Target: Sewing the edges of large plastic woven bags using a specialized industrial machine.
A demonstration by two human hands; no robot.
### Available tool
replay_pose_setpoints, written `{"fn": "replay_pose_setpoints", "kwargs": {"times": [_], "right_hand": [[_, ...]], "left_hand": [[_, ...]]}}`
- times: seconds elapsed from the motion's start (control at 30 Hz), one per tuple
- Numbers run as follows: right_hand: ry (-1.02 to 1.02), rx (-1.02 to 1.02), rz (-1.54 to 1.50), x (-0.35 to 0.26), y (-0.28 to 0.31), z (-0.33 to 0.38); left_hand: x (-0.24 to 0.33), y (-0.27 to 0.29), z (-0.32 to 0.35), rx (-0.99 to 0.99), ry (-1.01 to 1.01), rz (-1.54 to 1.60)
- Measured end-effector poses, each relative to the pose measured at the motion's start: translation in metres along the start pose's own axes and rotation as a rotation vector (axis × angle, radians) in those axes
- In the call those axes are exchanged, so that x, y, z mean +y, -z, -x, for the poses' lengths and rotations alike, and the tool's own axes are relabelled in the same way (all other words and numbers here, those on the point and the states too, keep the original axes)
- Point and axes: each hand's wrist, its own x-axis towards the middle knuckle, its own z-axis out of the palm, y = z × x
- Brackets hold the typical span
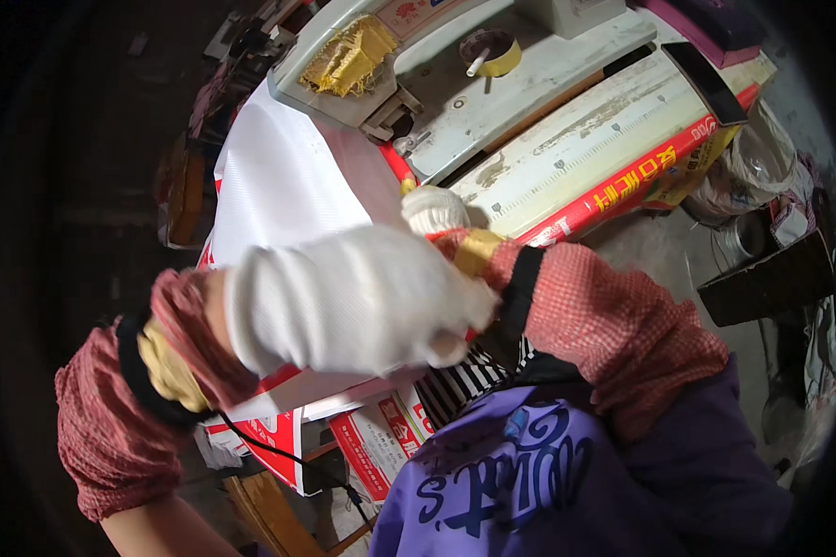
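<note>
sack (pixel 288 176) lies left of machine (pixel 414 35), likely for reach; whether my left hand (pixel 353 302) or right hand (pixel 435 210) grips, i can't tell.

I see a long, scuffed, pale worktable (pixel 576 121) far right, flat grey floor (pixel 655 255) nearer right, deep shadow (pixel 74 186) filling the left.

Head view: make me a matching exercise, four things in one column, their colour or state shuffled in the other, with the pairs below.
Things:
1. Left hand
2. Cloth patch
3. Right sleeve cover
4. Top on the torso

Colour or state:
A. Purple, with dark lettering
B. Yellow, frayed at its edges
C. Gloved in white, blurred
D. Reddish check

Pairs: 1-C, 2-B, 3-D, 4-A
</note>
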Motion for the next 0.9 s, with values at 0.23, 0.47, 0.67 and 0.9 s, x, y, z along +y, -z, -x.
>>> {"fn": "replay_pose_setpoints", "kwargs": {"times": [0.23,0.47,0.67,0.9], "right_hand": [[0.085,0.063,-0.151,0.008,-0.004,0.048],[0.082,0.081,-0.295,0.015,0.008,0.026],[0.144,0.045,-0.334,0.013,0.004,-0.021],[0.096,0.149,-0.506,0.014,-0.002,0.033]], "left_hand": [[-0.057,0.060,0.024,-0.127,0.215,-0.442],[0.018,-0.002,0.018,0.191,-0.095,-0.229],[0.004,-0.070,-0.025,0.279,0.246,-0.213],[-0.041,0.024,0.021,0.110,0.346,-0.007]]}}
